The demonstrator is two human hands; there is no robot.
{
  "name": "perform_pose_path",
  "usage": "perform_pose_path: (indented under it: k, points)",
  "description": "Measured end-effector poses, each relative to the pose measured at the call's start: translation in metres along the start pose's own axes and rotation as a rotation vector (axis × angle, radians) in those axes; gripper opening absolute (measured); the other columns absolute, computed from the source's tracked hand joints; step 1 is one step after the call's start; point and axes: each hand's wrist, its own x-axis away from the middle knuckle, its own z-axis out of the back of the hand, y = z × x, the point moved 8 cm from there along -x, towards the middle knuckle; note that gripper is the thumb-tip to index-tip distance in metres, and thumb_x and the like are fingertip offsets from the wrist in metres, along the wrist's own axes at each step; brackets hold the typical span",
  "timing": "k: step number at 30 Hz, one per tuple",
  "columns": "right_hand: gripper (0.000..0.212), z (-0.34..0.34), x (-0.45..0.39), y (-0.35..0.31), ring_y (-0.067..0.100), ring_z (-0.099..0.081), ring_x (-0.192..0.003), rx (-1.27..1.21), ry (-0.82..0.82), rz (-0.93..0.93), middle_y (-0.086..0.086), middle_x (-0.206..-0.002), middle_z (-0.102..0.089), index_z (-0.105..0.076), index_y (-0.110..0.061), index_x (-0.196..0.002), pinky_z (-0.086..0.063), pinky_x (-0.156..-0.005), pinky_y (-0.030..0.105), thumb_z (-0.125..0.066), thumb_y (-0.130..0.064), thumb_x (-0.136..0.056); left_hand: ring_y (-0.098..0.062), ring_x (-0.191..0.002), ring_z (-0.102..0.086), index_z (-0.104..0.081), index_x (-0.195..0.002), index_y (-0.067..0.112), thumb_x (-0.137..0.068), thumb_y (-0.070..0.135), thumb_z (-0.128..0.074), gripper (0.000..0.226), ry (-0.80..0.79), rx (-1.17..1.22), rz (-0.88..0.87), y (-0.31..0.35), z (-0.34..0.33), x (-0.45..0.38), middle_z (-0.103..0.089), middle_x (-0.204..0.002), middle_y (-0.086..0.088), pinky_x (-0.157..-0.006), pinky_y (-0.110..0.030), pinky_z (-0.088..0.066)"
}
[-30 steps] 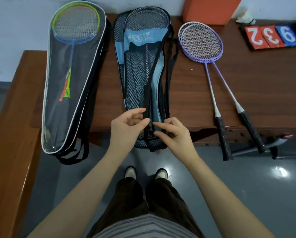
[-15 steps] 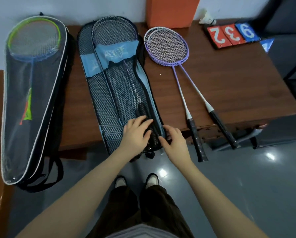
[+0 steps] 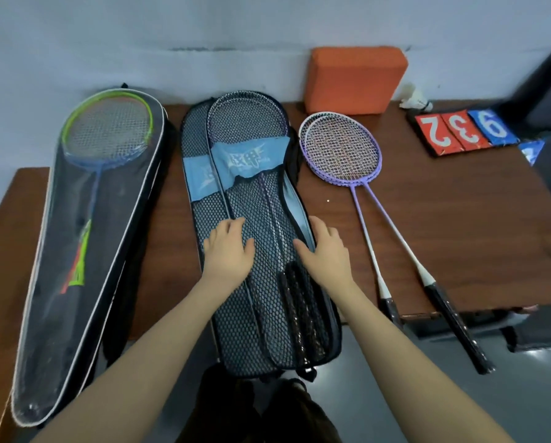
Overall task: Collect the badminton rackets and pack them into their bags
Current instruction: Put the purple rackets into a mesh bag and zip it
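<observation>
On the table (image 3: 459, 219), the mesh bag (image 3: 261, 314) lies between the clear-fronted bag (image 3: 60, 282) at left and two loose rackets (image 3: 341, 148), seemingly stacked, at right.

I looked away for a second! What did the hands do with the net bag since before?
Both hands let go of the black strap they pinched at the near end of the black and blue mesh racket bag and moved up it. The left hand and right hand now rest flat on it. The two purple rackets and the clear-fronted bag with the green racket stayed put on the brown wooden table.
</observation>
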Motion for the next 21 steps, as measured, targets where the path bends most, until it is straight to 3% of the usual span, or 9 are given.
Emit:
perform_pose_path:
  k: [10,14,16,18,21]
  points:
    - [0.055,-0.025,-0.093,-0.026,0.033,-0.046,-0.116,0.234,0.056,-0.204,0.013,-0.124,-0.053,-0.037,-0.024,-0.138,-0.033,-0.095,0.048,-0.05,-0.045,-0.089,-0.031,-0.115,-0.047,-0.036,-0.137,0.014,-0.093,0.035,-0.049,0.05,-0.114,0.031,-0.042,-0.037,0.004,-0.121,-0.044,-0.128,-0.012,-0.099,-0.047,-0.037]
    - [0.055,-0.032,-0.102,-0.026,0.03,-0.049,-0.115,0.142,0.011,-0.264,0.01,-0.123,-0.056,-0.037,-0.024,-0.138,-0.033,-0.096,0.047,-0.055,-0.042,-0.089,-0.034,-0.106,-0.051,-0.032,-0.136,0.011,-0.087,0.029,-0.061,0.059,-0.153,0.131,0.008,-0.042,-0.004,-0.144,-0.033,-0.127,-0.014,-0.097,-0.046,-0.041]
    - [0.051,-0.034,-0.104,-0.031,0.029,-0.054,-0.111,0.097,0.008,-0.218,0.007,-0.121,-0.059,-0.04,-0.023,-0.136,-0.038,-0.094,0.046,-0.057,-0.033,-0.089,-0.028,-0.1,-0.052,-0.029,-0.14,0.009,-0.086,0.017,-0.063,0.064,-0.136,0.222,0.04,-0.046,-0.005,-0.148,-0.029,-0.128,-0.014,-0.098,-0.033,-0.041]
    - [0.049,-0.036,-0.105,-0.036,0.03,-0.057,-0.104,0.081,0.01,-0.144,0.007,-0.116,-0.061,-0.042,-0.023,-0.134,-0.043,-0.091,0.047,-0.058,-0.023,-0.088,-0.015,-0.096,-0.046,-0.029,-0.141,0.006,-0.087,0.007,-0.059,0.062,-0.105,0.315,0.059,-0.048,-0.001,-0.149,-0.028,-0.129,-0.014,-0.089,-0.009,-0.029]
    - [0.049,-0.034,-0.107,-0.039,0.028,-0.058,-0.103,-0.041,0.027,-0.097,0.007,-0.118,-0.06,-0.045,-0.022,-0.133,-0.047,-0.09,0.04,-0.057,-0.011,-0.087,-0.009,-0.079,-0.047,-0.035,-0.138,0.003,-0.087,0.005,-0.059,0.056,0.008,0.431,0.066,-0.049,0.013,-0.148,-0.034,-0.127,-0.012,-0.082,-0.005,-0.026]
